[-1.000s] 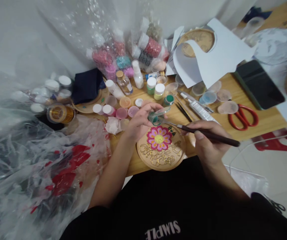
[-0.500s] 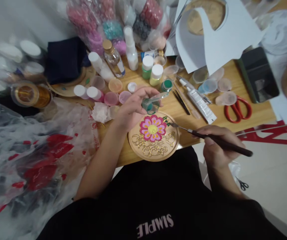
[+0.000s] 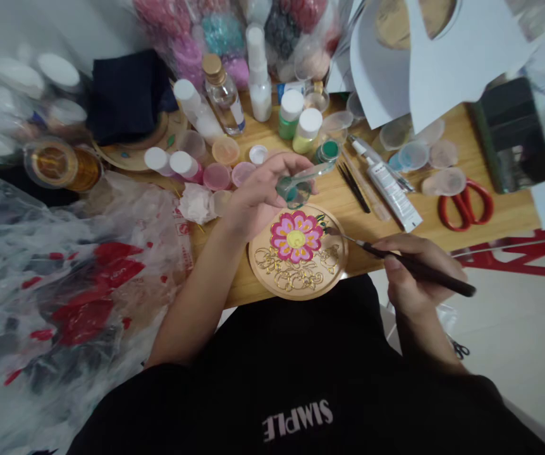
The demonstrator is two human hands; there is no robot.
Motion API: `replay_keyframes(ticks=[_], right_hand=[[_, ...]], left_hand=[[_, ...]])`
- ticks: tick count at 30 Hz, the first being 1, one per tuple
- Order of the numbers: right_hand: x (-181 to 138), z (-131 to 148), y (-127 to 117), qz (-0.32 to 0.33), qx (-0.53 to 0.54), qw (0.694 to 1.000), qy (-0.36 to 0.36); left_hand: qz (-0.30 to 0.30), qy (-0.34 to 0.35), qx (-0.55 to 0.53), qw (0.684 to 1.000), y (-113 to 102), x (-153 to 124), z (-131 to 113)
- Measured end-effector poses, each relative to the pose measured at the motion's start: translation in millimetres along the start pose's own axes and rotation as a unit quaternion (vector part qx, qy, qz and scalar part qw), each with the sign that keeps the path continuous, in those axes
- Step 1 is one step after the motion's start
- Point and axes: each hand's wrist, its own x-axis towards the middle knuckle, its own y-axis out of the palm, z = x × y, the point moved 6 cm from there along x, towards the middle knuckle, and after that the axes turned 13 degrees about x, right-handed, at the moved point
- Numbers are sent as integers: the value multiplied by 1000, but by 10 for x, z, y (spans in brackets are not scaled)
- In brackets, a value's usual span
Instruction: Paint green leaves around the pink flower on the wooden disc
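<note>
My left hand holds a small clear cup with green paint in it, above the far edge of a round wooden plaque. On the plaque is a pink and magenta flower with a yellow centre, and gold outlined scrolls lie below it. In my right hand is a small palette knife with a dark handle, closed in my fingers. Its thin metal blade reaches the green leaves at the flower's upper right; whether the tip touches is hard to make out.
Behind the plaque stand paint jars, an open green jar and a corked bottle. To the right lie tweezers, a white tube, red scissors and a phone. Plastic bags fill the left.
The camera view has shifted a little, so the table's things appear slightly farther right and higher. Both hands keep their holds, and the knife's blade stays by the green leaves.
</note>
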Motion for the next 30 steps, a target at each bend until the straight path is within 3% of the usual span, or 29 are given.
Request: replay_keyframes(ticks=[7, 20, 30], right_hand=[[-19, -6, 11, -15, 11, 1000, 4], [57, 109, 88, 46, -8, 997, -60], [58, 86, 78, 40, 0, 997, -69]], left_hand=[[11, 1, -2, 1000, -15, 13, 25], [4, -16, -22, 1000, 19, 3, 22], [-3, -14, -14, 1000, 21, 0, 29]])
